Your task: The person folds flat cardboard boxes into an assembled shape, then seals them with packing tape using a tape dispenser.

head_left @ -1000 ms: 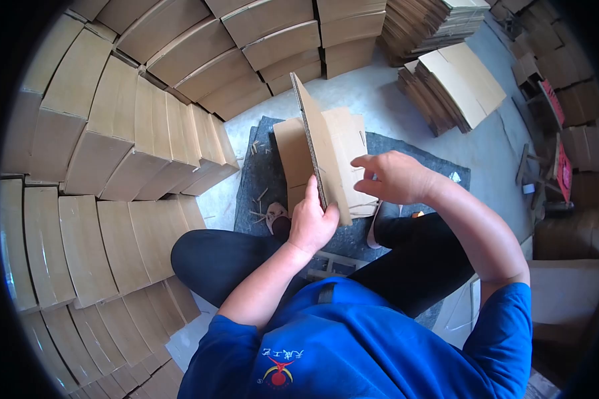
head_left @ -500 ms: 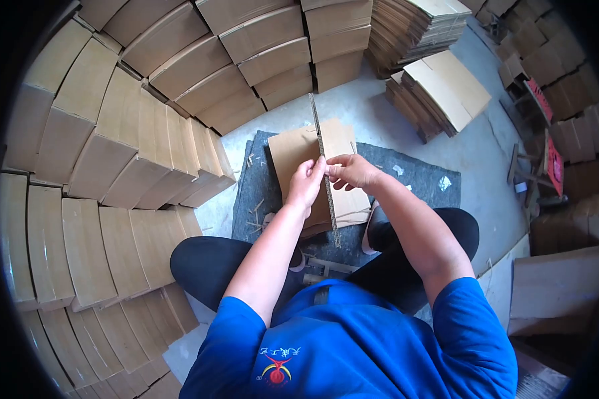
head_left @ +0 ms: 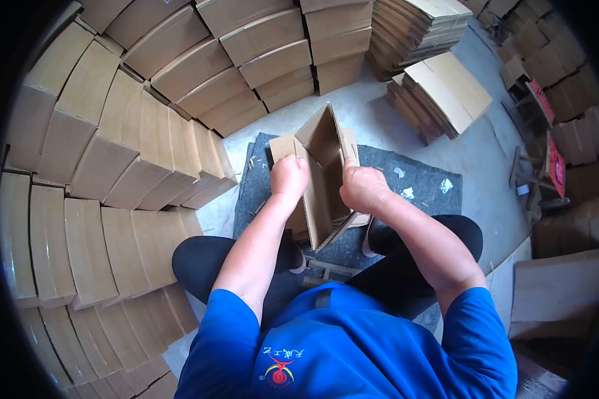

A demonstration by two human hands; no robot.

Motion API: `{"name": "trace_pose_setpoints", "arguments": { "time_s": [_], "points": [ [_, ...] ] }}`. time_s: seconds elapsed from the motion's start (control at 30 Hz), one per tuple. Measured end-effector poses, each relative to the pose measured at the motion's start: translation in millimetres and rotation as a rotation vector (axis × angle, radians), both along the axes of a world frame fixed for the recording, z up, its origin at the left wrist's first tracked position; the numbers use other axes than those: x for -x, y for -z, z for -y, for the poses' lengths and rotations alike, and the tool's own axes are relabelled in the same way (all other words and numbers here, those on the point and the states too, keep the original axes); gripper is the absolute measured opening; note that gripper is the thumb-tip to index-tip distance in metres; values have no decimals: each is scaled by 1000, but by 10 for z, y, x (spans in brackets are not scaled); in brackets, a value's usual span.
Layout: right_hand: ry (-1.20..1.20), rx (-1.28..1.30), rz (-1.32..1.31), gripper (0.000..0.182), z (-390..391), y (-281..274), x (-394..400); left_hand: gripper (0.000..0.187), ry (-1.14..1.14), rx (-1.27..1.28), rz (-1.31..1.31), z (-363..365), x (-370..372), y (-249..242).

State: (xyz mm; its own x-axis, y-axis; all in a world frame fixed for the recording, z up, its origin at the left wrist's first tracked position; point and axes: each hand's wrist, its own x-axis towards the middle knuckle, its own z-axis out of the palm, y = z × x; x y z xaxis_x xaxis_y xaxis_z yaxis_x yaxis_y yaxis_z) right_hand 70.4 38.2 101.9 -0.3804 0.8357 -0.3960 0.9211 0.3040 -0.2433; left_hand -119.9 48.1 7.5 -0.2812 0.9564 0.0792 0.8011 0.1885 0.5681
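Note:
A cardboard box (head_left: 318, 193) stands partly unfolded between my knees, its sides spread into a narrow diamond that opens toward me. My left hand (head_left: 290, 178) is closed around the left side panel. On the opposite panel, my right hand (head_left: 364, 187) grips the edge, with the thumb side up along the board. Flat cardboard (head_left: 283, 145) lies beneath the box, mostly covered by it and by my hands. Inside the box, bare brown walls show; its lower end is hidden.
A dark grey mat (head_left: 419, 176) with scraps of litter lies under the work. Stacked cartons (head_left: 170, 156) wall in the left and back. Flattened cardboard (head_left: 449, 90) is piled at the back right, and a red-topped stool (head_left: 554, 166) stands further right.
The cardboard was a flat, edge-on sheet pinched by both hands. Now my hands have moved apart, left and right, and the box has opened between them.

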Motion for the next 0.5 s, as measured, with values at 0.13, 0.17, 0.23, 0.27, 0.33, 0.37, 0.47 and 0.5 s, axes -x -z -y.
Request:
{"name": "trace_pose_setpoints", "arguments": {
  "time_s": [0.13,0.17,0.23,0.27,0.33,0.37,0.47,0.5],
  "points": [
    [-108,50,40,64,286,-243,-120,34,-102,-18,-2,-211,409,-85],
    [-95,72,47,64,322,-197,-108,34,-101,-19,-2,-260,402,-94],
    [-78,82,60,64,338,-1,-84,36,-104,37,-43,-339,366,-79],
    [-79,83,62,64,345,117,-77,38,-121,113,-44,-372,348,1],
    [51,-18,49,66,380,314,-59,41,-115,142,-24,-304,171,-168],
    [38,-79,70,69,403,418,-84,40,-86,201,-35,-321,141,-195],
    [76,-68,-42,69,419,442,-147,38,-113,92,-55,-255,34,-213],
    [85,-106,-95,69,421,558,-174,38,-108,-68,-207,-155,-32,-224]
  ]
}}
